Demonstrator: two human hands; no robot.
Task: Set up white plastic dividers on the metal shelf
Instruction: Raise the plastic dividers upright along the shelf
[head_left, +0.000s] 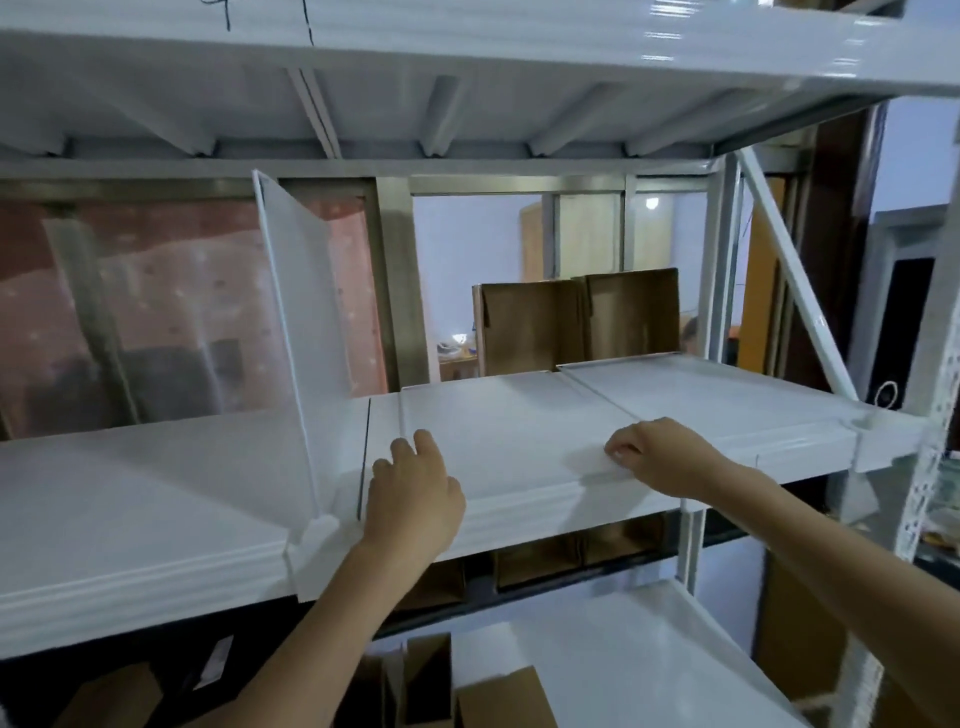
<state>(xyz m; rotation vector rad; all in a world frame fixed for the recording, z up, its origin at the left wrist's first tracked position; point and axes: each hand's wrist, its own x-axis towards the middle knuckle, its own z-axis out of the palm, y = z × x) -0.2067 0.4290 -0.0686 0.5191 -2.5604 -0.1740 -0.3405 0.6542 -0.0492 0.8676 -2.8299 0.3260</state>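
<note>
The white metal shelf (156, 499) runs across at chest height, its front edge ribbed. One white plastic divider (304, 322) stands upright on it left of centre, its foot clipped over the front lip. To the right, flat white panels (519, 415) lie side by side on the deck, the far right one (701, 384) sitting slightly raised at its rear edge. Brown cardboard boxes (579, 319) stand behind the rear edge. The left hand (413, 499) rests palm-down on the panels near the front; the right hand (657, 454) touches the front edge with bent fingers.
</note>
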